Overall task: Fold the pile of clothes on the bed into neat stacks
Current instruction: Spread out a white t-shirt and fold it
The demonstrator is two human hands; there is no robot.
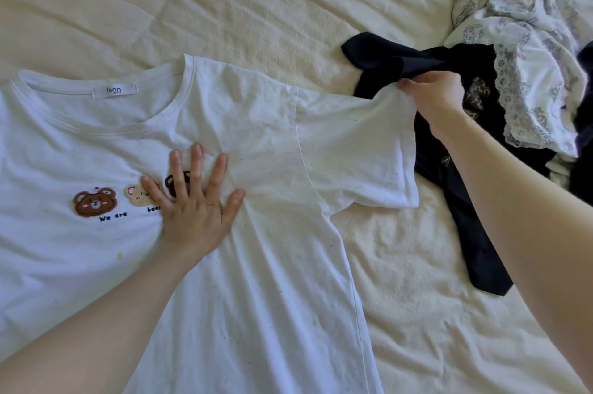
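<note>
Left hand point(192, 201) presses flat, fingers spread, on the white bear-print T-shirt point(272, 265) laid face-up on the cream bedspread point(224, 8), apparently anchoring it while the right hand point(433, 92) pinches the sleeve point(359, 149) edge taut beside the unfolded clothes pile point(519, 56).

You have a bed point(401, 313) under a rumpled cream cover. A white tee point(263, 265) lies flat, face up, toward its left side. A dark garment point(475, 233) and a white printed one point(529, 40) lie heaped at its right edge.
</note>
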